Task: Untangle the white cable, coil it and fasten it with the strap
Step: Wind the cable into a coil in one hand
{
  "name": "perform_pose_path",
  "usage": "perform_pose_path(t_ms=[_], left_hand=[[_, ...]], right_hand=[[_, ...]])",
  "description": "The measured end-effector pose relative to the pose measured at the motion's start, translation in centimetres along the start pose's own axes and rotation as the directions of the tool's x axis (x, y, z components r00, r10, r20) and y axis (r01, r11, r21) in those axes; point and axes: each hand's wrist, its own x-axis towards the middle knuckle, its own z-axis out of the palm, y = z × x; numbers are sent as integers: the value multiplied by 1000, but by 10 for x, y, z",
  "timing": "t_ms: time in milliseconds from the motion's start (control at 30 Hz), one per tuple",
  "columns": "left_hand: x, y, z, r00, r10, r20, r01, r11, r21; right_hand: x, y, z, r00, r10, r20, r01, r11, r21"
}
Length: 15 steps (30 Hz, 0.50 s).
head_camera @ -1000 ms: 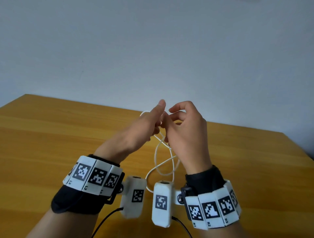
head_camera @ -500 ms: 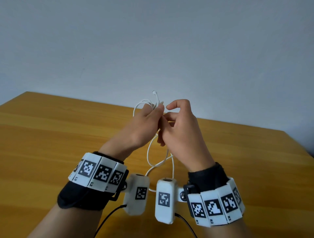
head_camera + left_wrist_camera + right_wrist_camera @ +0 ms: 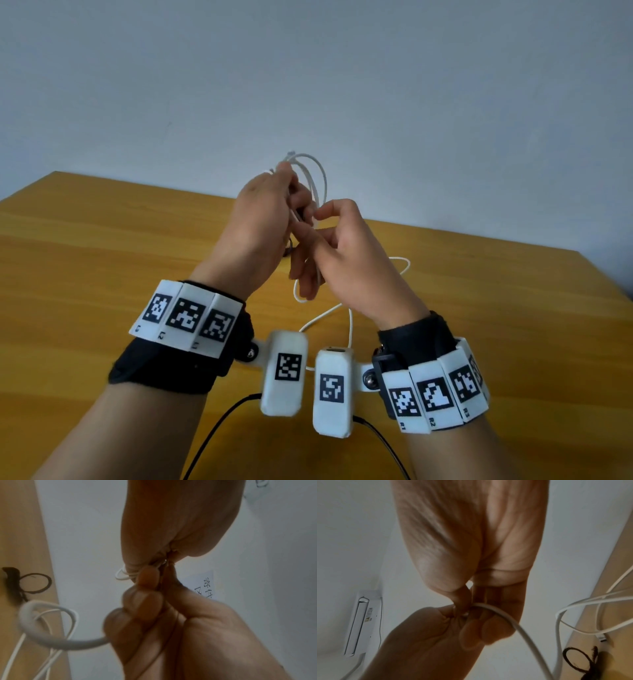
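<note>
My left hand [image 3: 291, 192] is raised above the table and pinches several loops of the white cable [image 3: 313, 174], which arch over its fingers. My right hand [image 3: 318, 219] is pressed against it, fingers curled round the cable strand [image 3: 489, 607] just below the loops. The rest of the cable [image 3: 349, 322] hangs between my wrists and trails over the wooden table [image 3: 102, 274]. Its plug end [image 3: 601, 638] lies flat on the wood. The dark strap [image 3: 34, 582], curled into a ring, lies loose on the table under the hands [image 3: 580, 661].
A plain grey wall stands behind the table's far edge [image 3: 479, 236]. A white wall unit [image 3: 359, 622] and a paper sign [image 3: 204, 585] show in the wrist views. Black camera leads [image 3: 212, 435] hang below my wrists.
Both hands have risen. My left hand has moved up and left with more loops gathered above it, and the hanging part of the cable has shortened.
</note>
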Motion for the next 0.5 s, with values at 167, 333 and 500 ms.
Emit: perform_pose_path(t_ms=[167,333,500], left_hand=[[7,12,-18,1000,6,-13,-10,917,-398],[9,22,-34,998,63,28,-37,835,-549],[7,32,-50,994,106,19,-81,850,-520]], right_hand=[[-1,5,-5,993,25,111,-11,993,-117],[-1,15,-16,989,61,136,-10,939,-344],[-3,30,-35,983,137,121,-83,925,-372]])
